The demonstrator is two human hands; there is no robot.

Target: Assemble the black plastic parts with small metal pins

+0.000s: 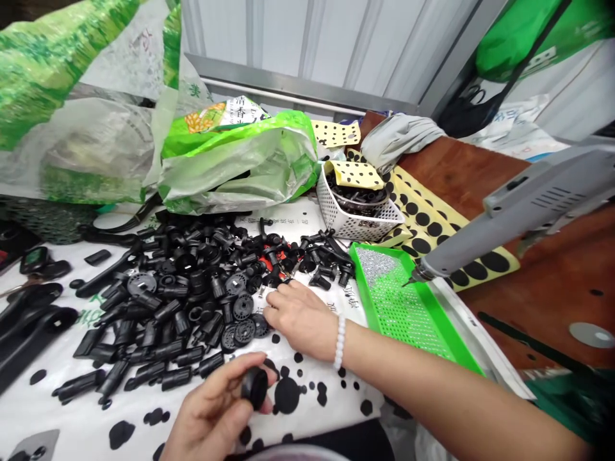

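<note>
Near the front edge of the table, my left hand (204, 413) pinches a round black plastic part (254, 387) between thumb and fingers. Farther up, my right hand (302, 320), with a white bead bracelet (340, 342) at the wrist, reaches to the right edge of a pile of black plastic parts (177, 314). Its fingers are curled downward, and their tips are partly hidden, so what they pinch cannot be made out. Just left of those fingers lie black slotted discs (243, 307). Some small red pieces (269, 261) show among the parts behind them.
Right of my forearm, a green tray (456, 349) holds small silvery pieces. A grey electric screwdriver (480, 230) points its bit over it. Behind stand a white basket (336, 214), sheets of black round stickers (432, 224) and a green plastic bag (235, 166). Long black handles (29, 339) lie left.
</note>
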